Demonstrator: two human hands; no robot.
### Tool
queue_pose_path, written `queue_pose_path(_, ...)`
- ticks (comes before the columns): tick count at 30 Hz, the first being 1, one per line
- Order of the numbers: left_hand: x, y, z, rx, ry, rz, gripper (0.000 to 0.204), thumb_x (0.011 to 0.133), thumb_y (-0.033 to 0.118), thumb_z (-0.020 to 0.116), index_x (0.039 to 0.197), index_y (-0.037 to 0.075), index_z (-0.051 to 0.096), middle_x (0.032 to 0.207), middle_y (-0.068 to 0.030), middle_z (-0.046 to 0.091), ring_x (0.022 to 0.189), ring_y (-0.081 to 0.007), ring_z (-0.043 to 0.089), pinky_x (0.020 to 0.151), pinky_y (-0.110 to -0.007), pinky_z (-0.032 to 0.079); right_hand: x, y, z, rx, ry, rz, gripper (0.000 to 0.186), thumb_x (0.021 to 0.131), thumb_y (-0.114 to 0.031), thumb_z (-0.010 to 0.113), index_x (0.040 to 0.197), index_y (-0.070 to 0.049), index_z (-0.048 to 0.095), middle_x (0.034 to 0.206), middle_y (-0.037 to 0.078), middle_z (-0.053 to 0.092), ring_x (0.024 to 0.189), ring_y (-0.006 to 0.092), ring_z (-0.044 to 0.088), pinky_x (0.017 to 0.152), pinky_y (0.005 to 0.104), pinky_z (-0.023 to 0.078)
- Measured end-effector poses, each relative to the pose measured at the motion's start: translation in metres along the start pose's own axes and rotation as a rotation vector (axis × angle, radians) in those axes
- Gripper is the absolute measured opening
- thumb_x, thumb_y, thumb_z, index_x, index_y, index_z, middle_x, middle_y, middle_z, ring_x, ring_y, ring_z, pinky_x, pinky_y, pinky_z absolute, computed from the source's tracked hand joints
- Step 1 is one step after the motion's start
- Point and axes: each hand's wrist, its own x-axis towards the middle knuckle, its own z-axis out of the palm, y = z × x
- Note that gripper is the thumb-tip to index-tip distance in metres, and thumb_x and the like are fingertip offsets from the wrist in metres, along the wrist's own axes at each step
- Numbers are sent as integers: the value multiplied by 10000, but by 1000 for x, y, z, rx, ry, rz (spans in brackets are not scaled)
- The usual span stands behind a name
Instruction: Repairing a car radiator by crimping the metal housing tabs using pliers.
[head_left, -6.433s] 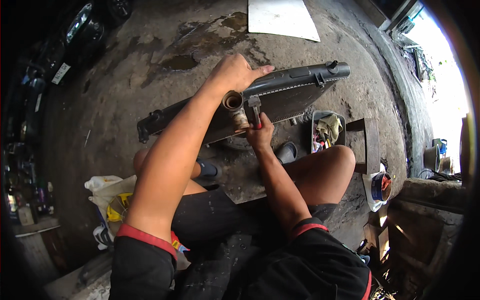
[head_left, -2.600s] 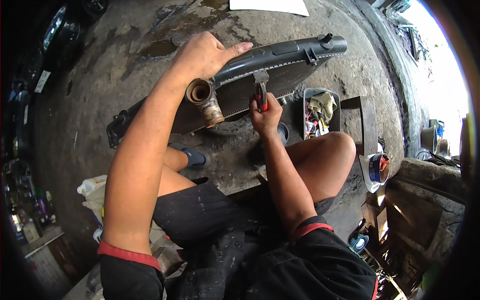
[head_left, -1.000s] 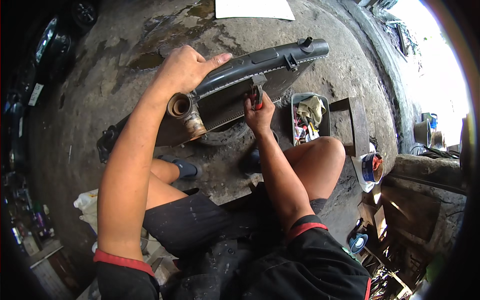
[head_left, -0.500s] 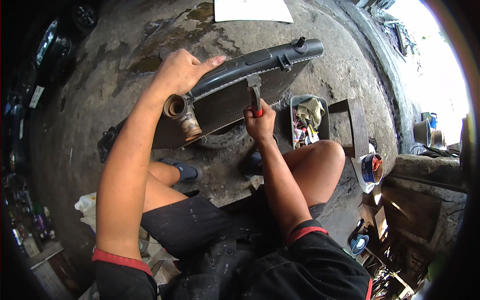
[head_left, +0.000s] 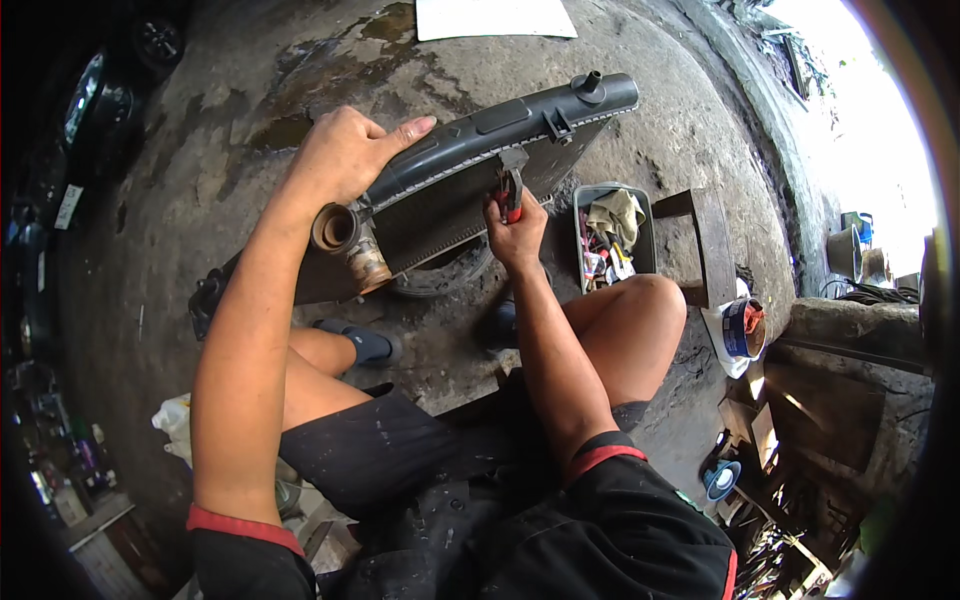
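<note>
A car radiator (head_left: 470,193) leans in front of me, its long black plastic tank (head_left: 500,118) uppermost and slanting up to the right. Over the tank's left part my left hand (head_left: 350,150) is closed, thumb stretched along the top and fingers partly hidden behind. Below that hand a rusty, open pipe neck (head_left: 337,229) sticks out of the tank. My right hand (head_left: 517,231) grips red-handled pliers (head_left: 513,190). Their wide flat jaw is at the crimped metal edge under the tank; whether it bites the edge cannot be told.
A grey bin (head_left: 650,225) of tools and rags stands right of the radiator, beside a low wooden bench (head_left: 708,250). A tire (head_left: 445,272) lies under the radiator. Farther right is a blue can (head_left: 743,328); a white board (head_left: 495,18) lies on the floor ahead.
The radiator and my left hand have shifted slightly left in view. The red handles of the pliers now show farther apart, and my right-hand fingers have loosened a little around them.
</note>
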Motion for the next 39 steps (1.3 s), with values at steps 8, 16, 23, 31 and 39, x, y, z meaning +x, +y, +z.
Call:
queue_pose_path(8, -1, 0, -1, 29, -5, -21, 708, 889, 652, 608, 729, -24, 744, 508, -72, 593, 495, -126, 546, 572, -330, 486, 0, 13, 4, -36, 20, 42, 188, 741, -77, 643, 726, -20, 464, 697, 189, 542, 664, 406, 578, 609, 435, 461)
queue_pose_path(16, -4, -6, 4, -56, 48, 20, 755, 889, 663, 601, 620, -39, 670, 458, -37, 472, 476, -120, 438, 527, -345, 427, -5, 4, -9, -60, -50, 72, 192, 748, -89, 644, 735, -18, 467, 725, 197, 554, 700, 408, 585, 636, 443, 464)
queue_pose_path(23, -7, 1, 5, -47, 44, 13, 774, 887, 657, 609, 563, -45, 589, 445, -21, 386, 472, -121, 377, 507, -347, 389, -5, 9, -15, -35, -1, 57, 201, 773, -89, 692, 955, -11, 656, 827, 160, 630, 787, 360, 650, 713, 386, 511)
queue_pose_path(31, -12, 13, 2, 8, 55, 0, 766, 892, 645, 612, 568, -48, 568, 456, -27, 358, 483, -129, 349, 502, -354, 370, 13, 23, -6, 12, 46, -12, 137, 747, -70, 664, 813, -6, 562, 791, 180, 592, 732, 386, 612, 656, 414, 478)
queue_pose_path(39, -9, 4, -5, 18, -1, -37, 745, 866, 683, 606, 700, -35, 721, 520, -129, 603, 505, -198, 596, 576, -365, 495, 2, 9, -16, -13, -34, 162, 178, 734, -89, 628, 709, -26, 464, 671, 202, 529, 653, 422, 560, 594, 453, 440)
